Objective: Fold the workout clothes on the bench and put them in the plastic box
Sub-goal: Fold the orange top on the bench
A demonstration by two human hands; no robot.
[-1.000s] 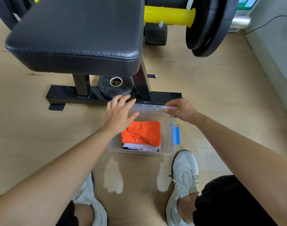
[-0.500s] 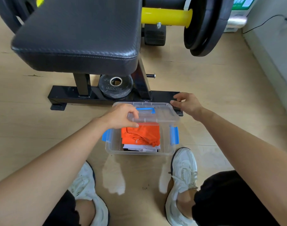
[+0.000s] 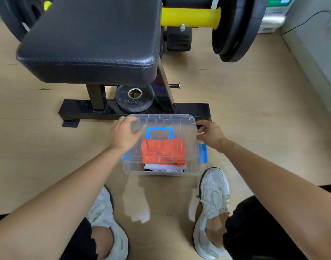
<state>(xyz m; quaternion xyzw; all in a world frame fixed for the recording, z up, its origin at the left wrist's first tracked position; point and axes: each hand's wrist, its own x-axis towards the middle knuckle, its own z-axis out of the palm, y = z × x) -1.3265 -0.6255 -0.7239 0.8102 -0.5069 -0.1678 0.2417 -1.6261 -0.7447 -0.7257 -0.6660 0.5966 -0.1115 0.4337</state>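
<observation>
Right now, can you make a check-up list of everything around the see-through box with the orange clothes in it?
Surface: pale wooden floor, scuffed near the feet.
Job's things: clear plastic box on the floor holds a folded orange garment on white folded cloth; clear lid with blue handle is held over it, front edge not seated.
Clutter: small black weight plate on the bench base.
Grippers: left hand and right hand grip the lid's side edges.
Cables: thin black wire along the wall.
Surroundings: black padded bench, large black plate on a yellow bar, white trainers.
</observation>
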